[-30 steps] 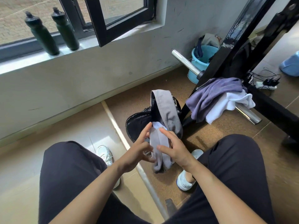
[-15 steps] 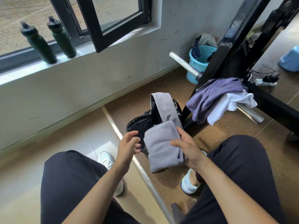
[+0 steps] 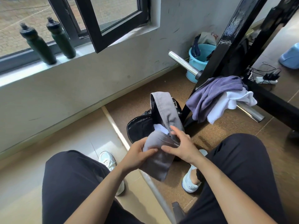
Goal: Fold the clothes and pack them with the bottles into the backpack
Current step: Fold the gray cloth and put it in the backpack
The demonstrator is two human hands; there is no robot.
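My left hand [image 3: 137,156] and right hand [image 3: 182,147] are bare, and both forearms are uncovered to the bottom edge of the view. I wear loose black trousers [image 3: 72,183] in a soft matte fabric that wrinkles lightly over the thighs and knees. On my feet are low-cut white trainers. The left shoe [image 3: 107,160] shows white laces, and the right shoe [image 3: 190,183] shows its rounded heel. A strip of dark fabric [image 3: 198,174] sits at the right ankle; I can't tell if it is sock or hem.
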